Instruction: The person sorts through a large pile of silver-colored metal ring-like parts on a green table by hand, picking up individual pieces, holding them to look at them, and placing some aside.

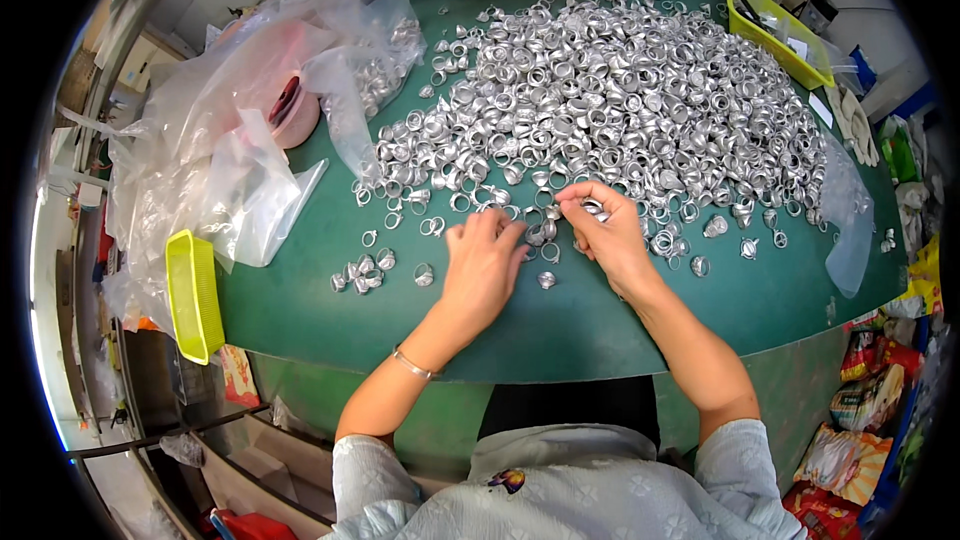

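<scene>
Rings (640, 100) heap the green table (560, 335), best parted lightly, I judge, with my left hand (482, 262) half-curled and right hand (612, 242) pinched at their near edge, whether gripping any I cannot tell.

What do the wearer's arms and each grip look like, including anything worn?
Short, pale grey sleeves of textured fabric leave both forearms bare. A thin, silver-coloured bracelet circles the left wrist; none shows on the right. The left grip and right grip are ungloved.
</scene>
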Motion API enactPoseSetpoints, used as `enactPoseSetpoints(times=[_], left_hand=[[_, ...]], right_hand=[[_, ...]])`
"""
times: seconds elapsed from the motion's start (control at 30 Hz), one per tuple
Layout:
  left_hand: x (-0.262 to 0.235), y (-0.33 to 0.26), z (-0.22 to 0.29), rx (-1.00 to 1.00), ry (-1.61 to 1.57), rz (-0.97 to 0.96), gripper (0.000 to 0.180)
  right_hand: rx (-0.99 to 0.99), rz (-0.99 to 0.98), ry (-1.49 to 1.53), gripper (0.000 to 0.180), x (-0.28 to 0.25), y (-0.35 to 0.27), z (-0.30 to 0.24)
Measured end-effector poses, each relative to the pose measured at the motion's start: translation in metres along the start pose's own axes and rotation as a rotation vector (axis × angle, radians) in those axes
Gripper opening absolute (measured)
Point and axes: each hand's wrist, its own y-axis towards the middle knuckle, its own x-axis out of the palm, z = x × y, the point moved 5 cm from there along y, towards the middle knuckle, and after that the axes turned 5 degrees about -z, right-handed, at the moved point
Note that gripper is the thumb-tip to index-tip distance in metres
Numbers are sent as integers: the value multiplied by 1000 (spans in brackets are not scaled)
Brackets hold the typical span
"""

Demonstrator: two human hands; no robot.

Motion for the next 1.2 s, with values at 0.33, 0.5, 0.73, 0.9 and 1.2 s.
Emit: enactPoseSetpoints(times=[0.33, 0.5, 0.73, 0.9, 1.2], left_hand=[[-43, -44, -19, -147, 292, -84, 13], [-49, -67, -43, -327, 347, -122, 25], [-24, -62, -52, -298, 356, -18, 18], [-31, -82, -80, -392, 538, -20, 16], [-31, -97, -114, -607, 434, 86, 34]], right_hand=[[8, 83, 6, 8, -14, -2, -17], [-35, 49, -12, 9, -10, -1, -16], [-16, 66, -6, 9, -13, 1, -19], [-37, 75, -21, 9, -16, 1, -18], [-7, 61, 36, 8, -14, -2, -18]])
